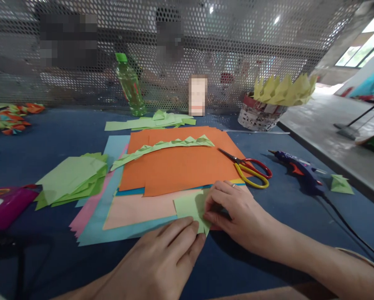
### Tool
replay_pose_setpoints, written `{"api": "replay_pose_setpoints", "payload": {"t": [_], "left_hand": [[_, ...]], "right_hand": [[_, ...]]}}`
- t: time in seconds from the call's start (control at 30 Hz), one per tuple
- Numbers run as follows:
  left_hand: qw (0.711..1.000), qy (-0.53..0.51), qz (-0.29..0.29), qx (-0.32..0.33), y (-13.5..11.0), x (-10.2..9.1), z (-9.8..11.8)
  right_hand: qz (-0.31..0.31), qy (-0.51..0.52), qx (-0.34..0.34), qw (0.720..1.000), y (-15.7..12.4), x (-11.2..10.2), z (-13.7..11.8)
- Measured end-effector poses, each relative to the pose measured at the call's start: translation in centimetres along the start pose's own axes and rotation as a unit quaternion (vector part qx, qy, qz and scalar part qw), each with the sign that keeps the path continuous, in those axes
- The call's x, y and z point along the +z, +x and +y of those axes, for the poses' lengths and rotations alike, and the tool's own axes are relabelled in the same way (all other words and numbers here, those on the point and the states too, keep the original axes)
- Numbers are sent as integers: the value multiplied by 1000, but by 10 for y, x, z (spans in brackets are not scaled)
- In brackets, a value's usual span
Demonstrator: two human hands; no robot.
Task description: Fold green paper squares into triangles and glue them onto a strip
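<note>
Both hands are brought close together over a light green piece of paper [188, 205]: its near edge is covered by the fingers of the left hand [168, 252], though whether it is pinched there cannot be told, while its right side is held between the thumb and fingers of the right hand [235, 208]. With this piece taken as the clock's centre, the pale pink sheet [139, 212] on which it partly rests is spread at 9 o'clock, and orange sheets [180, 171] are stacked at 12, with a green strip [164, 146] of folded points laid across them. At 2 o'clock, scissors [237, 161] with red and yellow handles are set partly over the right side of the orange sheets. Farther out, between 2 and 3, a dark blue glue gun [308, 176] is laid on the bench [74, 129], and a small folded green piece [342, 185] is seen at 3. A stack of green paper [72, 179] is placed between 9 and 10, a bottle [130, 89] is stood at 11, and a yellow paper crown [285, 92] is rested on a container [257, 116] at 1.
</note>
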State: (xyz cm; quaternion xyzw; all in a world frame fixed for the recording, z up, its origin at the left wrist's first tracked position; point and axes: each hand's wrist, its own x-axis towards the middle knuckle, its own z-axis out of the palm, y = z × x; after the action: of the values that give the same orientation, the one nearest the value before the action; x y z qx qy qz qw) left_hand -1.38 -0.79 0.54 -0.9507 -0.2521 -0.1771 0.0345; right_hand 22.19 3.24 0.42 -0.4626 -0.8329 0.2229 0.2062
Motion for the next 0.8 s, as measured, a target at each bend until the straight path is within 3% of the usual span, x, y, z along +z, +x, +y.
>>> {"api": "replay_pose_setpoints", "payload": {"t": [0.1,0.33,0.7,0.8], "left_hand": [[1000,-5,-19,6,0,-2,-2],[1000,-5,16,-5,-2,1,-3],[999,-23,24,2,7,14,-4],[1000,-27,-10,-11,7,11,-4]], "right_hand": [[-5,-1,3,1000,0,0,0],[-11,1,-6,1000,-2,-1,0],[-4,-7,-12,1000,-1,1,0],[-6,-10,-12,1000,-2,0,0]]}}
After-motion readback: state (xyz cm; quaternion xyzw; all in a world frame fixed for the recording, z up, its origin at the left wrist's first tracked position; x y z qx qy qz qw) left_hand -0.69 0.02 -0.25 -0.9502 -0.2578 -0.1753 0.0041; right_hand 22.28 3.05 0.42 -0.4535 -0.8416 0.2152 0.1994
